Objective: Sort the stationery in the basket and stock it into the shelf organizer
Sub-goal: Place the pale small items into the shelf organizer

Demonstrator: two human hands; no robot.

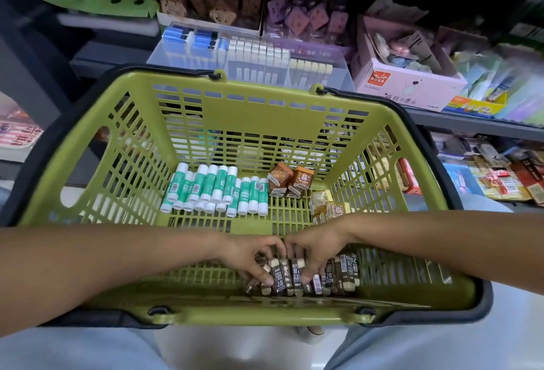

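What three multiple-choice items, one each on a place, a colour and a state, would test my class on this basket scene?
1. Where do the glue sticks lie in the basket?
A far left
B near right
C outside

2. What colour is the basket?
A red
B green
C blue

3. What are both hands doing?
A hanging idle
B lifting the handles
C gathering the 2B erasers

Answers: 1 A, they line the far wall, left of the orange boxes. 2 B, its walls are olive green. 3 C, the left hand and right hand curl fingers round them.
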